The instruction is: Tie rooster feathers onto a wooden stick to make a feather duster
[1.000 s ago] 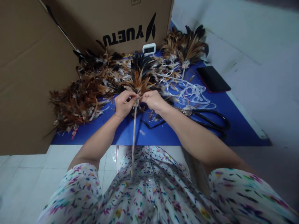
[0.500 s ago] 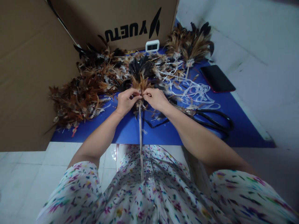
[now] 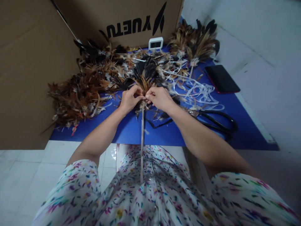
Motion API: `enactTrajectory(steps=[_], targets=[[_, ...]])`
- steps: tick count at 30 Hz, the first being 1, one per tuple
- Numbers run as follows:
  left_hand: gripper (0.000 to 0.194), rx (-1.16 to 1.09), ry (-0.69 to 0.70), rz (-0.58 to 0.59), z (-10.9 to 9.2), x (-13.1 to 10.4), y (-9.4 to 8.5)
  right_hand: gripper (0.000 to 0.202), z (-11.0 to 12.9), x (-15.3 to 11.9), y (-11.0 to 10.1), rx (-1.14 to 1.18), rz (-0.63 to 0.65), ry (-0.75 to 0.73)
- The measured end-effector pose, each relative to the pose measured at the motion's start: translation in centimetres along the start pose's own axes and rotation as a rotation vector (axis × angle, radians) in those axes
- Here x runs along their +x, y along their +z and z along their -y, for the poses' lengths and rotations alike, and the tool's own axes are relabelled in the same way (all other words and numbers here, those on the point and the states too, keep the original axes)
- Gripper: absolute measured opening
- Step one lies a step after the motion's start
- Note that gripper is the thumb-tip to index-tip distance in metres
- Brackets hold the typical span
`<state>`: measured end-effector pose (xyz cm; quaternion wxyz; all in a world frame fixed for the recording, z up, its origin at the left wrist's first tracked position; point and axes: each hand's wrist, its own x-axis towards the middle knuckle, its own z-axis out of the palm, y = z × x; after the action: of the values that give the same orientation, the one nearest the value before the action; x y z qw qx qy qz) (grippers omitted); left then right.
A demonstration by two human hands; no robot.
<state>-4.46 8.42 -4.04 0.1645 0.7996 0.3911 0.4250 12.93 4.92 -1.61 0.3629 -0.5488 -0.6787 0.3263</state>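
In the middle of the head view is a feather duster, dark and brown feathers bunched round the top of a thin stick. The stick's lower end reaches my lap. My left hand is closed in a pinch at the base of the feathers. From the other side my right hand pinches the same spot, its fingertips almost meeting the left ones. Whether a thread or a small feather lies between the fingertips is too small to tell. Tangled white plastic strips and large black-handled scissors lie right of my hands.
Loose brown feathers are heaped on the blue mat at the left. A finished-looking feather bundle lies back right, near a phone. A small white digital timer stands before a cardboard box.
The whole view has shifted slightly. Both hands stay at the base of the feathers, with the fingertips still pinched close together and only slightly moved.
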Motion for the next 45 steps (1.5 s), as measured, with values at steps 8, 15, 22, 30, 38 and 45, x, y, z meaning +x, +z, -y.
enactTrajectory(steps=[8,15,22,30,38,45], targets=[[0.022,0.014,-0.039,0.065,-0.2,0.2,0.7,0.010,0.0,0.2,-0.4,-0.078,0.011,-0.040],[0.025,0.101,-0.011,0.108,0.3,0.2,1.1,0.014,0.8,-0.2,-0.7,-0.208,0.043,-0.044],[0.030,0.080,-0.021,0.136,0.2,0.3,1.1,0.015,0.7,-0.2,-0.5,-0.369,-0.006,-0.136],[0.025,-0.154,-0.098,0.146,-0.1,0.1,0.7,0.012,-0.8,0.5,0.2,0.029,0.036,0.043],[0.013,-0.164,-0.101,0.133,0.1,0.2,0.8,0.006,-0.3,0.4,-0.9,0.063,0.033,0.081],[0.010,-0.169,-0.071,0.128,0.3,0.2,1.1,0.012,0.6,-0.5,-2.0,-0.151,0.040,-0.107]])
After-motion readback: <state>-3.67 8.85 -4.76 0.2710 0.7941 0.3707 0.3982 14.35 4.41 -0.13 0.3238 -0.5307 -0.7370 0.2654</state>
